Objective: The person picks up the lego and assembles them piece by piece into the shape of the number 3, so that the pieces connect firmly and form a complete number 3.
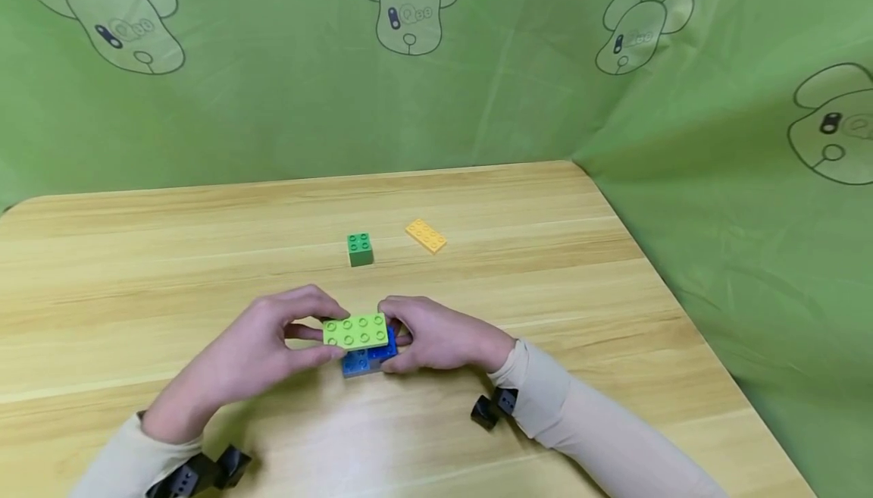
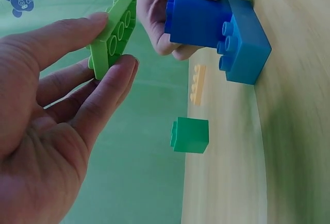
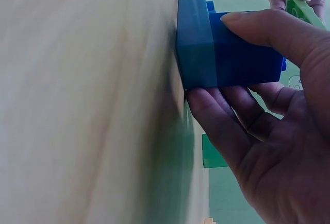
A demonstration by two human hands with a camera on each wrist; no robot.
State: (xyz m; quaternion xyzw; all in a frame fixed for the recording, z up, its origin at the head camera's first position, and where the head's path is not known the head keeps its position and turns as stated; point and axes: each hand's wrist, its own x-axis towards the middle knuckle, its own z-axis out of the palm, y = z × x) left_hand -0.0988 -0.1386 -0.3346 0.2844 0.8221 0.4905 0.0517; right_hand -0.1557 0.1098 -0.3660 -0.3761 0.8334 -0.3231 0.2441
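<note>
My left hand pinches a thin lime-green brick between thumb and fingers, studs up. In the left wrist view this lime-green brick hangs apart from the blue bricks, its hollow underside showing. My right hand grips a dark blue brick, thumb on one side and fingers on the other. That brick sits on one end of a lighter blue brick, leaving several studs bare on the other end. From the head view, the lime-green brick overlaps both blue ones and partly hides them.
A green brick stands on the wooden table beyond the hands. Right of it lies a thin yellow-orange brick. Green cloth with printed animal heads hangs behind the table and along its right side. Black wrist devices sit near both cuffs.
</note>
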